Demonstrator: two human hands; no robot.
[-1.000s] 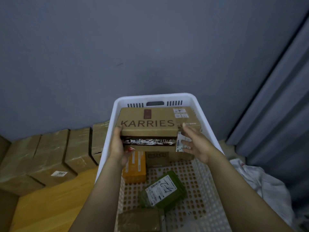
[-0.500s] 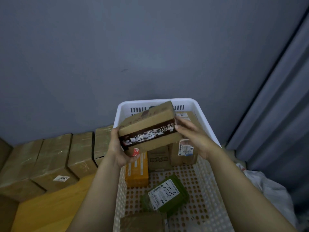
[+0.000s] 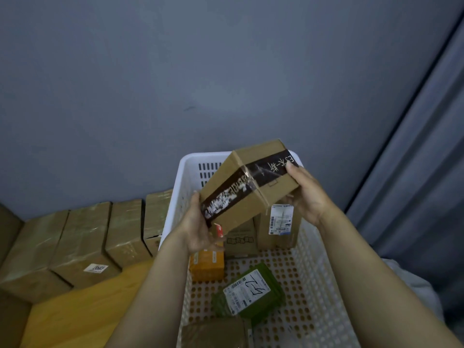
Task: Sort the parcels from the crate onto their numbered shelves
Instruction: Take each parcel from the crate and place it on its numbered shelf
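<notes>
Held parcel: brown cardboard box (image 3: 251, 187) banded with dark tape, above the white perforated plastic crate (image 3: 180, 187); its long axis climbs from lower left to upper right.
Hands: left hand (image 3: 198, 227) grips the low, nearer end; right hand (image 3: 307, 197) grips the high end.
Crate count: seemingly five parcels, namely one orange box (image 3: 207, 266), one green packet (image 3: 248, 293), two upright brown boxes (image 3: 280, 227) and one brown parcel (image 3: 213, 335) cut off by the frame edge.

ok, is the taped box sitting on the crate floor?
No, the left hand and right hand hold the taped box tilted above the crate.

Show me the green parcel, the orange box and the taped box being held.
green parcel (image 3: 247, 292), head view, on its white label.
orange box (image 3: 207, 266), head view, on its top face.
taped box (image 3: 251, 183), head view, on the dark tape.
</notes>
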